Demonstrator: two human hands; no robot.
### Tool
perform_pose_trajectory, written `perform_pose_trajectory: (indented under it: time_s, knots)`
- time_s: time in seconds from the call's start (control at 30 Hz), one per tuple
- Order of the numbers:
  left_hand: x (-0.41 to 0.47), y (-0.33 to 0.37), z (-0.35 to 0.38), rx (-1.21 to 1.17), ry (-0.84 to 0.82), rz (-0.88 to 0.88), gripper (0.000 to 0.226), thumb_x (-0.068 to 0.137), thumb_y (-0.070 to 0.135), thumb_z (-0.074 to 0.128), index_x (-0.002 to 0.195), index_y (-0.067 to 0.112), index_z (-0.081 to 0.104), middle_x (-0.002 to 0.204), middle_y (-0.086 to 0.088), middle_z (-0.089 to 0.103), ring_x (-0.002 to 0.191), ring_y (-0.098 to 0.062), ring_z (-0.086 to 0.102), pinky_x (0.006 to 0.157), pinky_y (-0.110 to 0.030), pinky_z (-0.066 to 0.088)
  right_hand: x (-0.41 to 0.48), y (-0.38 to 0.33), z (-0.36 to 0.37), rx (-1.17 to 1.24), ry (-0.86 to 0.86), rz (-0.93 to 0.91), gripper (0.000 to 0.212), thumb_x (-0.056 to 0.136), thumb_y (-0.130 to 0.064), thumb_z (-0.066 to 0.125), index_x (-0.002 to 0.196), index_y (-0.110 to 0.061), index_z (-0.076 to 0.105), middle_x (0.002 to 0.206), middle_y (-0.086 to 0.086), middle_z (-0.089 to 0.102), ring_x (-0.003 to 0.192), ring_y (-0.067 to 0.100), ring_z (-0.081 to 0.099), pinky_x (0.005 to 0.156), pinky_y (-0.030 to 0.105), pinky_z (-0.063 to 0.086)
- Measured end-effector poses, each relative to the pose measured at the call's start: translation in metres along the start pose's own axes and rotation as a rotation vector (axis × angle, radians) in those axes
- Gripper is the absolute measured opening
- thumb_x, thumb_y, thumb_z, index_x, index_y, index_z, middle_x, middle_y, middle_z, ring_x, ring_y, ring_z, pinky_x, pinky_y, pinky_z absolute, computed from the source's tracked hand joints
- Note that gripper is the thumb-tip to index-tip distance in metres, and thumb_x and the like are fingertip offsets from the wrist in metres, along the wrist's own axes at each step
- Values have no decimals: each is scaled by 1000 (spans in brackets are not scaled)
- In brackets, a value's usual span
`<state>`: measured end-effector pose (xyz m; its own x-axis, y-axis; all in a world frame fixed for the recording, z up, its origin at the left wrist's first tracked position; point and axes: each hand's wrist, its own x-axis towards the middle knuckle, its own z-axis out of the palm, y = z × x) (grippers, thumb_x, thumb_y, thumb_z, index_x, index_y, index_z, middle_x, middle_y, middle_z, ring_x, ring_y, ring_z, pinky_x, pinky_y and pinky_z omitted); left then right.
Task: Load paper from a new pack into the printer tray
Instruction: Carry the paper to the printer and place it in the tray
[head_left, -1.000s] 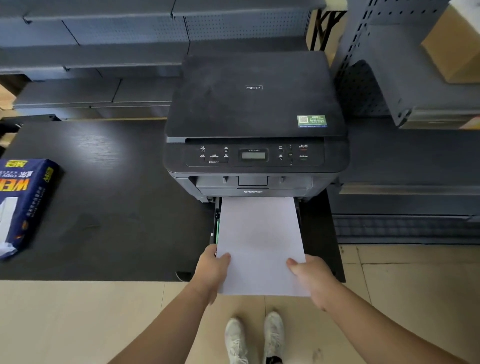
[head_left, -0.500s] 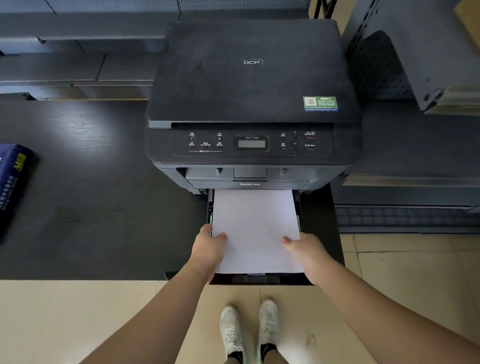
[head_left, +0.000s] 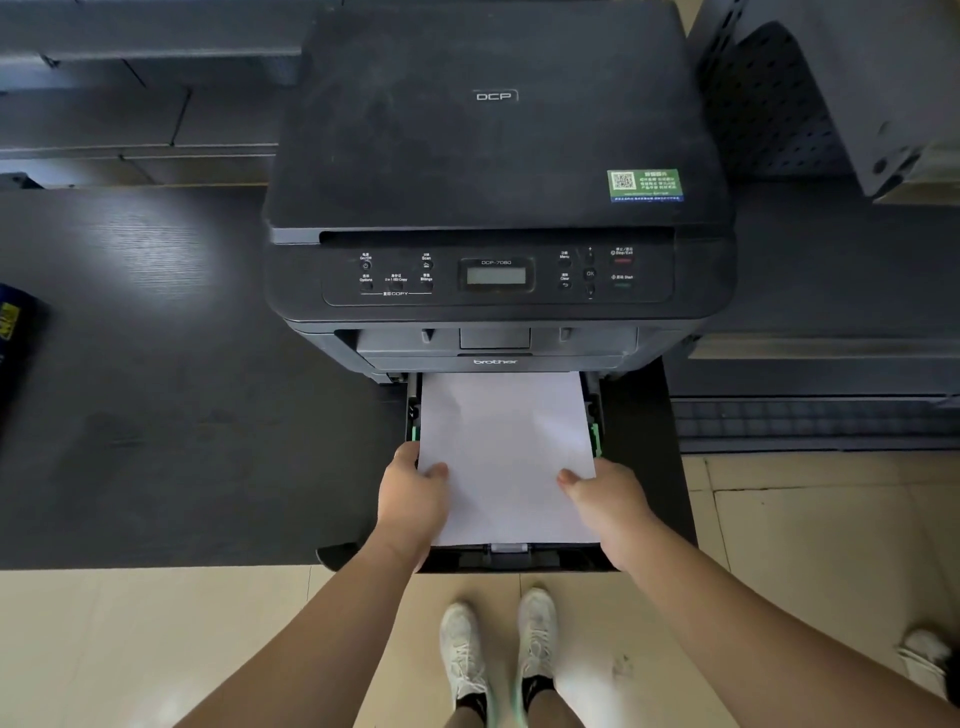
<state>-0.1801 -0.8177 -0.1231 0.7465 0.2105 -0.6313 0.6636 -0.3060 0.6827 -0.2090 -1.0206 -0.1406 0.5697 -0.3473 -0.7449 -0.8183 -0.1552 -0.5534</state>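
Observation:
A black printer (head_left: 493, 156) stands on a dark table, its paper tray (head_left: 519, 558) pulled out toward me. A white paper stack (head_left: 506, 452) lies in the tray, its far end under the printer body. My left hand (head_left: 413, 499) grips the stack's near left edge, thumb on top. My right hand (head_left: 605, 499) holds the near right edge the same way. Green side guides (head_left: 597, 436) flank the sheets. The blue paper pack (head_left: 10, 332) shows only as a sliver at the table's left edge.
The dark table (head_left: 156, 415) extends to the left of the printer. Grey metal shelving (head_left: 831, 104) rises at the back right, with a lower grey shelf to the right of the tray. Below are a beige tiled floor (head_left: 805, 545) and my white shoes.
The paper stack has slid forward and down into the tray; its near edge now lies inside the tray front. Both hands moved with it, and the view shifted closer to the printer.

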Motion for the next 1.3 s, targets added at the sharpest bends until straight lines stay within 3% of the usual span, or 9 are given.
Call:
perform_pose_trajectory:
  time_s: [0.2,0.43,0.53,0.73,0.87,1.03,1.17,1.23,1.3]
  knots:
    - [-9,-2,-7,-61,-6,38,23,96,8,49,115,17,56,100,4,67,83,-12,64,65,-26,52,-10,-4,-3,97,6,-44,15,95,-20,62,108,-15,64,100,4,64,92,23,58,78,30,41]
    - [11,4,6,32,19,46,43,97,12,51,140,12,43,125,-2,62,106,-26,60,86,-34,50,10,-11,6,76,73,-47,14,92,-18,65,101,-9,69,101,9,70,93,28,64,84,36,52]
    - [18,6,9,100,22,66,46,98,12,50,143,12,39,129,3,54,100,-25,57,75,-33,51,16,-13,11,38,119,-68,17,90,-17,66,101,-5,70,102,12,72,92,30,67,85,40,56]
    - [22,10,14,185,8,57,49,97,7,47,144,8,35,126,-15,59,88,-24,56,53,-23,41,22,-16,17,-64,176,-95,23,88,-21,65,101,-3,69,103,13,72,89,30,68,69,30,50]
    - [11,9,9,243,41,92,53,92,9,54,143,8,37,128,-14,59,98,-29,63,73,-36,55,14,-9,15,-97,185,-137,40,87,-35,69,110,-2,65,109,11,71,98,29,66,73,30,48]
    - [-6,8,1,387,58,143,49,93,10,57,139,5,45,133,-16,52,86,-24,54,71,-31,43,-2,-3,2,-215,207,-189,46,88,-36,67,124,-6,63,116,9,71,104,27,67,78,26,49]
    - [-12,8,0,412,30,135,50,95,11,53,144,5,41,141,-15,50,120,-31,55,77,-28,41,-9,2,-2,-301,222,-236,35,87,-28,65,116,-9,68,107,6,75,94,22,70,56,12,40]
    - [-15,8,1,430,17,124,51,95,11,51,145,6,40,144,-16,50,126,-32,51,83,-30,42,-13,5,0,-323,229,-261,35,87,-28,63,117,-11,67,108,3,75,92,20,71,57,12,43]
    - [-23,10,1,442,11,116,51,96,11,49,146,7,40,144,-16,50,125,-32,53,80,-29,40,-25,5,0,-328,236,-306,33,88,-24,61,118,-12,66,107,3,75,89,20,71,65,23,56]
